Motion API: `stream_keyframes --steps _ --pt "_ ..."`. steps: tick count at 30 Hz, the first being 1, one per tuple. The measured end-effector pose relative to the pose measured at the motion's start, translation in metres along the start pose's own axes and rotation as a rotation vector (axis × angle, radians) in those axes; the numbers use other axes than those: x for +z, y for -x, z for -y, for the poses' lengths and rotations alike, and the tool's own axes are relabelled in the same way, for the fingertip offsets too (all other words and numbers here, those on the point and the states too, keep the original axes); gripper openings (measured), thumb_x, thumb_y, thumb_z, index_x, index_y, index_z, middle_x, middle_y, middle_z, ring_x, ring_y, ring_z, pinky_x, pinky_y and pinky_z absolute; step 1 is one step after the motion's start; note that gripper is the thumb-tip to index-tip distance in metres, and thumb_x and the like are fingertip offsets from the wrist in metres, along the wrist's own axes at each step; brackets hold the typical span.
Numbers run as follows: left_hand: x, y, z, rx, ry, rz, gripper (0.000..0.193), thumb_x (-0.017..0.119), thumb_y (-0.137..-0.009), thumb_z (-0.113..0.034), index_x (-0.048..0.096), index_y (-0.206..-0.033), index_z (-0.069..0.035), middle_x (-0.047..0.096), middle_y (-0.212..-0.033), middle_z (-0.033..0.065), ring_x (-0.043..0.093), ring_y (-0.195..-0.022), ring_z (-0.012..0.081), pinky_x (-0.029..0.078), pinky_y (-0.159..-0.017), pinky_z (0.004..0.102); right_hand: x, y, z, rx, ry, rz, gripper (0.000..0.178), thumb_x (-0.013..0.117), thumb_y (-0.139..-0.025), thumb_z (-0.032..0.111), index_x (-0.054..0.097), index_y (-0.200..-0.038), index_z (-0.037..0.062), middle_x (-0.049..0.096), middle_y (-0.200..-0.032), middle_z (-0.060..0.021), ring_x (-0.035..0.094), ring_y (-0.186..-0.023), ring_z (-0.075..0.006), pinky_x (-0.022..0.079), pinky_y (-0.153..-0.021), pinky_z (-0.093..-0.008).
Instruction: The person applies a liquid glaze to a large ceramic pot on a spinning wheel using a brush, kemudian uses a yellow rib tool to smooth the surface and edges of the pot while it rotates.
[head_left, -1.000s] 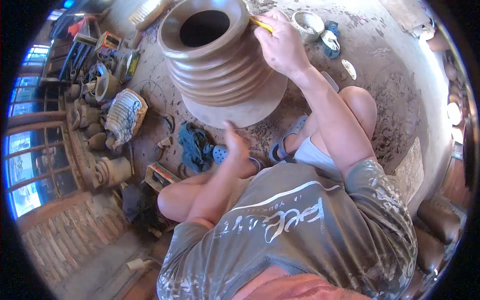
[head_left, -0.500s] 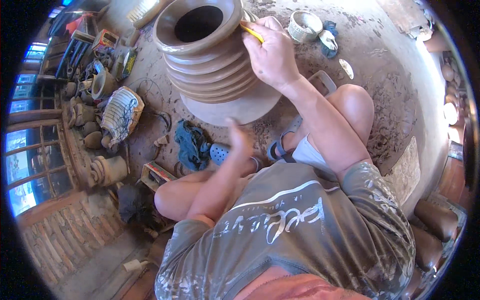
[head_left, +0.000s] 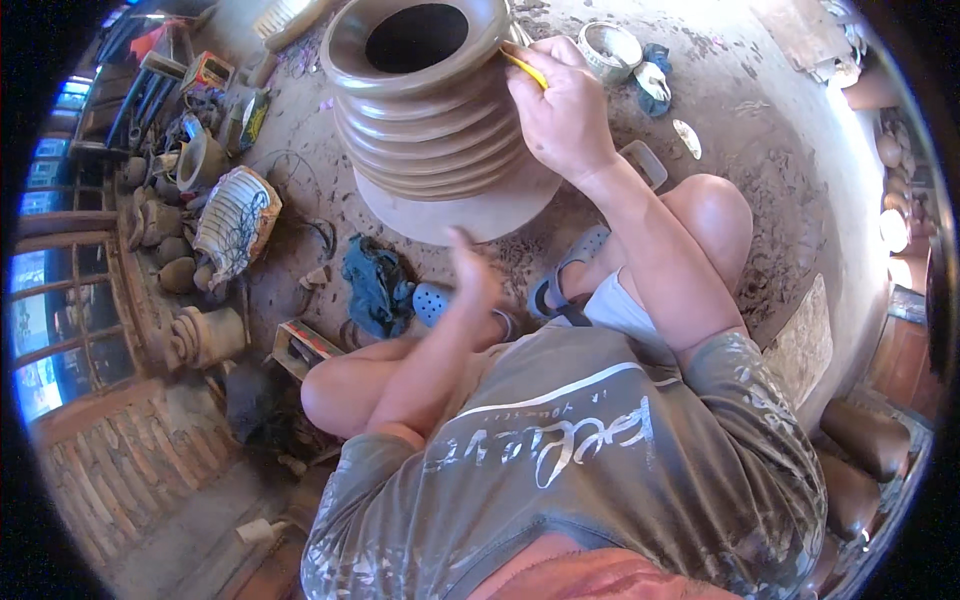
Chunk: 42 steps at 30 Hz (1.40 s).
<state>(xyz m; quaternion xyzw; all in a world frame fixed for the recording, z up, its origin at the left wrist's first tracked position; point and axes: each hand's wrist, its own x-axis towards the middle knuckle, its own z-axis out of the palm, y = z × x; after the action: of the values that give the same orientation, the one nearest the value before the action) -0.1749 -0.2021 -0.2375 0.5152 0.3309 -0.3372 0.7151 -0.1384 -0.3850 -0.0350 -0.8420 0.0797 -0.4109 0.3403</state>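
A large brown ribbed clay pot (head_left: 430, 120) with a wide dark mouth stands on a round turntable (head_left: 440, 215) in front of me. My right hand (head_left: 560, 110) is closed around a thin yellow tool (head_left: 525, 68), whose tip rests against the pot's upper rim on the right side. My left hand (head_left: 470, 265) hovers blurred below the turntable's near edge, fingers loosely apart, holding nothing. I sit low with both knees bent, blue sandals (head_left: 440, 300) on my feet.
A small round bowl (head_left: 610, 45) and a blue rag (head_left: 655, 65) lie beyond the pot on the dusty floor. A dark blue cloth (head_left: 375, 285) lies left of my feet. Unfired pots and clutter (head_left: 200, 200) line the left side by the windows.
The view has moved closer to the pot. My left hand has lifted and swung toward the turntable's edge, blurred with motion. My right hand stays with the yellow tool at the rim.
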Motion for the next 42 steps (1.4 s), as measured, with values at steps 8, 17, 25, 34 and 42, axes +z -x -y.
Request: stream_keyframes --steps 8,17,25,34,42 --pt "-0.009 -0.046 -0.002 0.289 -0.017 -0.126 0.065 0.033 -0.104 -0.06 0.045 -0.14 -0.007 0.053 -0.135 0.0148 0.056 -0.116 0.0258 0.048 -0.097 0.0449 0.003 0.005 0.004 0.002 0.044 0.004 0.026 0.063 -0.091 0.014 0.074 -0.114 0.0059 0.065 -0.103 -0.0133 0.066 -0.091 -0.0312 0.053 -0.083 -0.0373" --pt "-0.036 -0.049 -0.073 0.246 0.258 0.183 0.085 0.023 -0.098 -0.075 0.03 -0.157 -0.014 0.046 -0.15 0.0185 0.05 -0.132 0.0306 0.044 -0.103 0.0515 0.007 0.0 0.005 -0.004 0.045 -0.005 0.025 0.063 -0.092 0.015 0.074 -0.112 0.0062 0.064 -0.098 -0.0134 0.066 -0.087 -0.0312 0.053 -0.078 -0.0371" --pt "-0.019 -0.009 0.055 -0.094 -0.342 0.431 0.071 0.035 -0.099 -0.071 0.041 -0.14 -0.013 0.057 -0.097 0.0058 0.047 -0.076 0.0164 0.039 -0.058 0.0346 0.015 0.003 0.016 -0.012 0.049 -0.016 0.025 0.062 -0.093 0.014 0.074 -0.112 0.0054 0.064 -0.097 -0.0135 0.067 -0.085 -0.0307 0.053 -0.078 -0.0373" --pt "-0.043 -0.057 -0.087 0.477 -0.087 -0.16 0.07 0.041 -0.105 -0.048 0.021 -0.157 -0.007 0.033 -0.158 0.0185 0.037 -0.143 0.0358 0.033 -0.116 0.0487 0.005 0.007 0.009 -0.003 0.057 -0.03 0.026 0.061 -0.092 0.014 0.074 -0.112 0.0042 0.065 -0.098 -0.0136 0.067 -0.088 -0.0305 0.053 -0.08 -0.0377" --pt "-0.056 -0.082 -0.095 0.751 -0.527 -0.277 0.066 0.046 -0.105 -0.027 0.017 -0.158 -0.002 0.03 -0.157 0.0232 0.035 -0.143 0.0367 0.03 -0.118 0.0447 -0.016 0.013 0.006 0.02 -0.046 -0.095 0.026 0.065 -0.092 0.017 0.074 -0.113 0.0027 0.069 -0.097 -0.0148 0.069 -0.086 -0.0291 0.054 -0.079 -0.0354"
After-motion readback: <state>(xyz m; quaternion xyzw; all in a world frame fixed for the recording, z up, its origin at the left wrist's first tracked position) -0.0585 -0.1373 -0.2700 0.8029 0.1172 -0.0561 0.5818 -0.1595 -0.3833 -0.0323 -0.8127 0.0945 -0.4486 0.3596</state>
